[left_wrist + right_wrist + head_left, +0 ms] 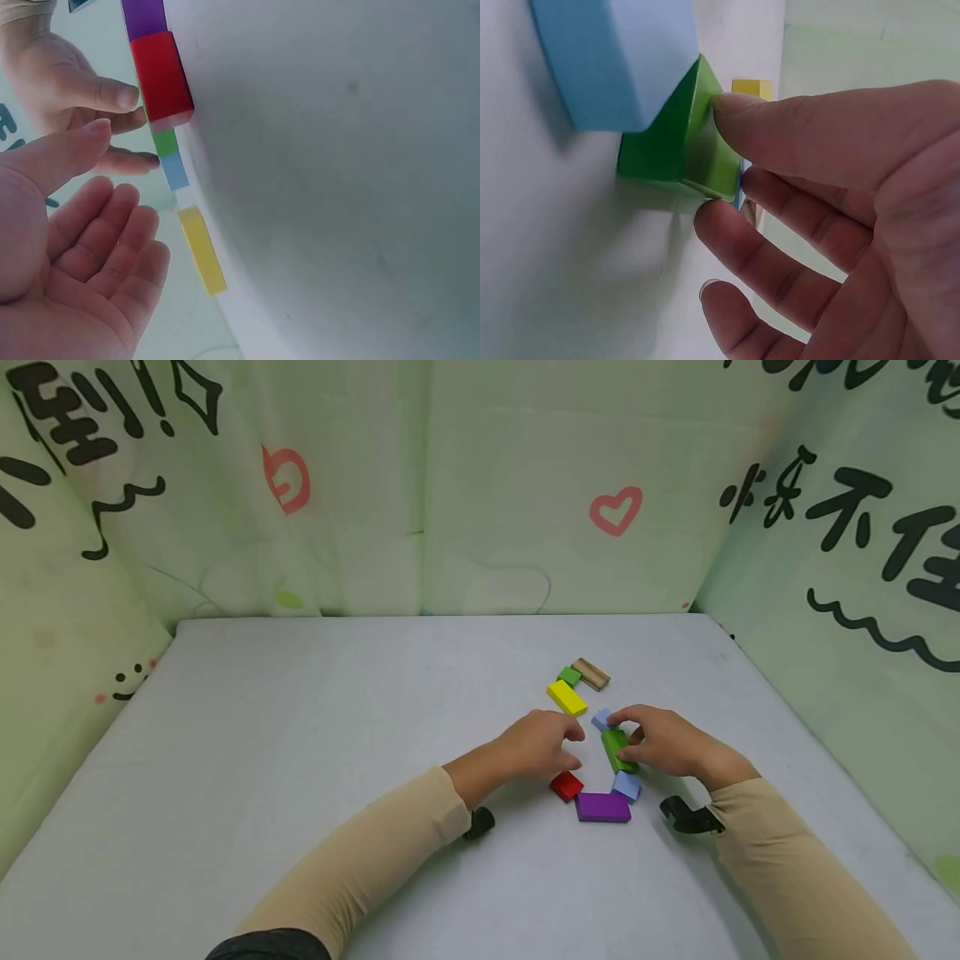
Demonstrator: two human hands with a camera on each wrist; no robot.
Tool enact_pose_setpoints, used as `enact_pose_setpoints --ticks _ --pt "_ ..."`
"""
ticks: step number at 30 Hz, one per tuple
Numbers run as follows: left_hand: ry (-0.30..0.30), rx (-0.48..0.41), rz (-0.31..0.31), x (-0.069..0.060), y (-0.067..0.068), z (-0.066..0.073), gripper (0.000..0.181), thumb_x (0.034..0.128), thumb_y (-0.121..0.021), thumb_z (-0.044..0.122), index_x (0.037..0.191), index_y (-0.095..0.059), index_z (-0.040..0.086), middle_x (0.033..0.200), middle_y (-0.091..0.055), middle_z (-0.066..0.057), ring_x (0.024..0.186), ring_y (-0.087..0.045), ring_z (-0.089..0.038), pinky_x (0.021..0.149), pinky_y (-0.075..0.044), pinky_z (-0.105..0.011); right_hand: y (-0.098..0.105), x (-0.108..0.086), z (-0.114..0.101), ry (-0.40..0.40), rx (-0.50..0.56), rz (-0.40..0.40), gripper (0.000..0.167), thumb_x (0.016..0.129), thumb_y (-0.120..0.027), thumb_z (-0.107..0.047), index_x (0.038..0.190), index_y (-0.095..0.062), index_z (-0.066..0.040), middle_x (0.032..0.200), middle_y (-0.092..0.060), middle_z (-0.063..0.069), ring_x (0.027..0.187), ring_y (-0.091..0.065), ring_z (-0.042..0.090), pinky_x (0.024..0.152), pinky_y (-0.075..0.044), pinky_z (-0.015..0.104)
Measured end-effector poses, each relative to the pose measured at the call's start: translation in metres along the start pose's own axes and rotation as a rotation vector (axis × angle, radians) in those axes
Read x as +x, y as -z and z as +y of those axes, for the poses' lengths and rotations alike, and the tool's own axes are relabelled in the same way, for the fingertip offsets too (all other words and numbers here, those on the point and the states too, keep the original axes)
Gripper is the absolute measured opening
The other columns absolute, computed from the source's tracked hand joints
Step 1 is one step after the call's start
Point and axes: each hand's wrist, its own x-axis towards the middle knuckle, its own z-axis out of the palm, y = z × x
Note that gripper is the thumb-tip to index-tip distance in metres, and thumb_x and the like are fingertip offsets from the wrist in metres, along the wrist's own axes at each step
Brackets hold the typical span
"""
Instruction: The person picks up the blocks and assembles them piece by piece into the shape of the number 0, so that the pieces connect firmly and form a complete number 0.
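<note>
My right hand (671, 743) is at the longer green block (618, 750), its thumb on the block and a forefinger by the small light blue block (602, 719). The right wrist view shows the thumb against a face of the green block (682, 142) and a curled finger at its lower edge. Empty, my left hand (536, 745) hovers just above and left of the red block (566, 786), thumb and fingers apart. In the left wrist view its palm (82, 270) faces up beside the red block (161, 79).
A second light blue block (627, 787) and a purple block (603, 807) stand at the near end of the curved row. Farther back are a yellow block (567, 697), a small green block (569, 676) and a brown block (591, 674). Printed curtains surround the white table (300, 735).
</note>
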Motion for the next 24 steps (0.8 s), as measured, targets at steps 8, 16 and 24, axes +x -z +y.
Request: enact_pose_setpoints --ticks 8,16,24 --pt "-0.016 -0.005 0.036 0.003 0.002 -0.008 0.041 0.0943 -0.072 0.024 0.133 -0.064 0.014 0.126 -0.065 0.003 0.114 -0.057 -0.012 0.093 -0.047 -0.021 0.001 0.001 0.000 -0.005 0.000 -0.008 0.050 0.093 -0.070 -0.014 0.137 -0.053 0.002 0.122 -0.060 0.021 0.102 -0.060 0.033 0.086 -0.053 0.048" --pt "0.023 -0.026 0.056 0.007 0.004 -0.012 0.045 0.0929 -0.074 0.025 0.135 -0.063 0.014 0.128 -0.064 0.002 0.116 -0.057 -0.013 0.095 -0.047 -0.023 0.001 -0.001 -0.002 -0.010 0.003 -0.012 0.050 0.092 -0.071 -0.013 0.136 -0.053 0.003 0.120 -0.060 0.020 0.102 -0.060 0.033 0.085 -0.054 0.047" --pt "0.023 -0.023 0.067 0.011 0.006 -0.011 0.047 0.0934 -0.074 0.026 0.137 -0.061 0.013 0.132 -0.063 0.000 0.121 -0.055 -0.015 0.099 -0.045 -0.025 0.001 0.000 -0.001 -0.015 -0.005 -0.011 0.050 0.093 -0.071 -0.013 0.137 -0.053 0.003 0.120 -0.060 0.020 0.102 -0.060 0.033 0.086 -0.054 0.048"
